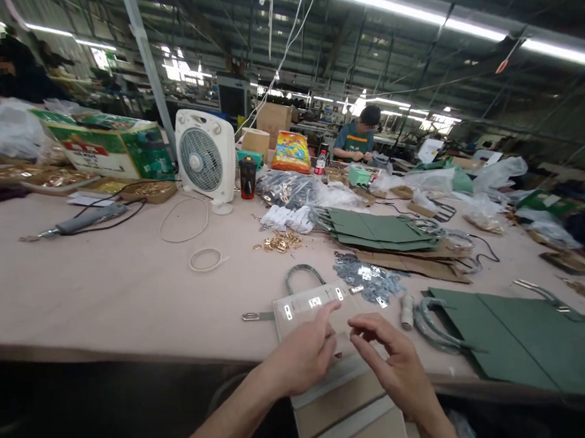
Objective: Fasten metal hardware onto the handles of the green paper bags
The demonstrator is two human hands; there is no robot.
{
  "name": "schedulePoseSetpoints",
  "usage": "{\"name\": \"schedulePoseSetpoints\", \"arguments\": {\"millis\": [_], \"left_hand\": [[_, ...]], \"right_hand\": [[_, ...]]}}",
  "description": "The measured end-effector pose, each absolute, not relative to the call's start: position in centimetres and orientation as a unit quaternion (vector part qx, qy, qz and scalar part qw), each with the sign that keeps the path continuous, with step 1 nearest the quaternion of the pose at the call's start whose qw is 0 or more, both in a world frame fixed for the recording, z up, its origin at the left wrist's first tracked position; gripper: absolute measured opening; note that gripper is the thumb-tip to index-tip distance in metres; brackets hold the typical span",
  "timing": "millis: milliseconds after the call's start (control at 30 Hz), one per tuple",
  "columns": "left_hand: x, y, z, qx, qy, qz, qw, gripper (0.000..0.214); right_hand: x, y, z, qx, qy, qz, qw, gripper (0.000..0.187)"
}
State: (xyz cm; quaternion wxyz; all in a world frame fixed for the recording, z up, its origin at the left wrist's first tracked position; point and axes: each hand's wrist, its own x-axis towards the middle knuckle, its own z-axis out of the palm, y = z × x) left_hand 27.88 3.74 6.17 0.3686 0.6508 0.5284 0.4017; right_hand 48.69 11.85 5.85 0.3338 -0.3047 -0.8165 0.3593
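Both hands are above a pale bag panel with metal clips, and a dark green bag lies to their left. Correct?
No: the head view shows the dark green bag right of the left hand and right hand, not left; the rest stands.

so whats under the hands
A pale flat bag panel lies under the left hand and right hand, with metal fittings on it and a looped handle at its far edge. What lies beneath the palms cannot be seen.
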Motion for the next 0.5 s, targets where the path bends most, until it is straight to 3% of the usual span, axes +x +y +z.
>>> {"name": "schedulePoseSetpoints", "arguments": {"millis": [333,500], "left_hand": [[29.2,4.3,5.4,0.696,0.545,0.378,0.277,0.065],[28.9,4.7,6.3,0.695,0.534,0.377,0.300,0.030]], "right_hand": [[48.5,12.1,7.4,-0.239,-0.906,0.277,0.211,0.019],[48.9,12.4,7.3,-0.246,-0.904,0.278,0.212,0.017]]}}
